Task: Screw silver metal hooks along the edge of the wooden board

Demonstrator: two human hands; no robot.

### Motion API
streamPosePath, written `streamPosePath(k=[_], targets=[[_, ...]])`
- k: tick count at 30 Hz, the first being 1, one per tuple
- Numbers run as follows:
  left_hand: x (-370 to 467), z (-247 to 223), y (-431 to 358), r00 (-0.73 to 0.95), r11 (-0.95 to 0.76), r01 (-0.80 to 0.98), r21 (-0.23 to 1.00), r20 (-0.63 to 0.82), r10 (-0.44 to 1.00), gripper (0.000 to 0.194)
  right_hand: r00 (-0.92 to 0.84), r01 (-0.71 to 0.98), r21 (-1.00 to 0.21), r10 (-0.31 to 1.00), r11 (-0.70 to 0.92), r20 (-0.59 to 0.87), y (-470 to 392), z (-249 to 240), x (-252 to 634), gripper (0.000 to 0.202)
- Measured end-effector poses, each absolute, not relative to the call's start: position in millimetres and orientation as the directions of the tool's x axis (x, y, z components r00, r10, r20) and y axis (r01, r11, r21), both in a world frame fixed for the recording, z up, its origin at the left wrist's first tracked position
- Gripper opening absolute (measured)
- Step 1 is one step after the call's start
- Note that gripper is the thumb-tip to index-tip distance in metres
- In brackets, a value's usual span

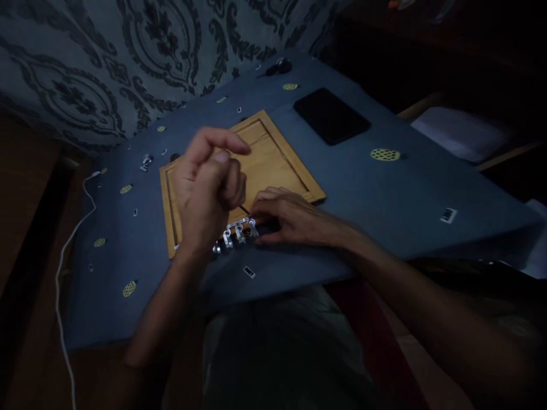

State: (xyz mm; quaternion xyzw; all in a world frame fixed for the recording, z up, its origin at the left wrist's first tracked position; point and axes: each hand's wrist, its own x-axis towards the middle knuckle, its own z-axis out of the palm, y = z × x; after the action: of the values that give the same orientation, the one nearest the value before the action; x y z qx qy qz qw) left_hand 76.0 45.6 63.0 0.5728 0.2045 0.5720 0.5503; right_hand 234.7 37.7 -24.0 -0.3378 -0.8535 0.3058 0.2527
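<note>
1. Golden-brown wood makes up the framed board [273,165], which lies flat on the cloth-covered tabletop [410,193].
2. Bright metal hardware [239,232] with a row of small projecting parts sits at the board's near edge, between the person's two hands.
3. Judging by the pose, the step in hand is working a thin dark rod [244,210] against this hardware while the other hand steadies it.
4. Left hand [207,176]: a narrow, curled grip above the board; the rod shows just below its fingers, but I cannot tell whether they hold it.
5. Right hand [290,215]: low beside the hardware, thumb and fingers partly spread around its end; firm hold or light touch, I cannot tell.
6. The next move seems to call for keeping the hardware still and the rod's tip well seated.
7. Dim light obscures detail; the left forearm and wrist cover part of the hardware, and the rod's upper end is hidden.
</note>
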Motion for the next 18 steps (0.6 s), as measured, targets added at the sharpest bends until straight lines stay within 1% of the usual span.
streamPosePath(k=[3, 5, 7, 12, 16, 18], targets=[[77, 80, 35, 0.079, -0.371, -0.321, 0.871, 0.415, 0.906, 0.028, -0.652, 0.423, -0.696, 0.728, 0.58, 0.211, 38, -23, 236, 0.035], [78, 84, 30, 0.029, -0.377, -0.27, 0.886, 0.399, 0.917, 0.024, -0.654, 0.418, -0.699, 0.726, 0.58, 0.212, 38, -23, 236, 0.035], [78, 79, 27, 0.008, -0.38, -0.25, 0.891, 0.394, 0.919, 0.019, -0.65, 0.41, -0.702, 0.727, 0.583, 0.223, 38, -24, 236, 0.035], [79, 58, 25, -0.023, -0.395, -0.231, 0.889, 0.401, 0.916, 0.021, -0.646, 0.411, -0.698, 0.728, 0.587, 0.232, 39, -26, 235, 0.038], [79, 49, 26, -0.016, -0.412, -0.267, 0.871, 0.423, 0.906, 0.022, -0.646, 0.41, -0.692, 0.725, 0.594, 0.239, 39, -27, 236, 0.037], [80, 48, 26, -0.021, -0.402, -0.272, 0.874, 0.412, 0.911, 0.021, -0.644, 0.414, -0.691, 0.727, 0.592, 0.237, 39, -28, 235, 0.037]])
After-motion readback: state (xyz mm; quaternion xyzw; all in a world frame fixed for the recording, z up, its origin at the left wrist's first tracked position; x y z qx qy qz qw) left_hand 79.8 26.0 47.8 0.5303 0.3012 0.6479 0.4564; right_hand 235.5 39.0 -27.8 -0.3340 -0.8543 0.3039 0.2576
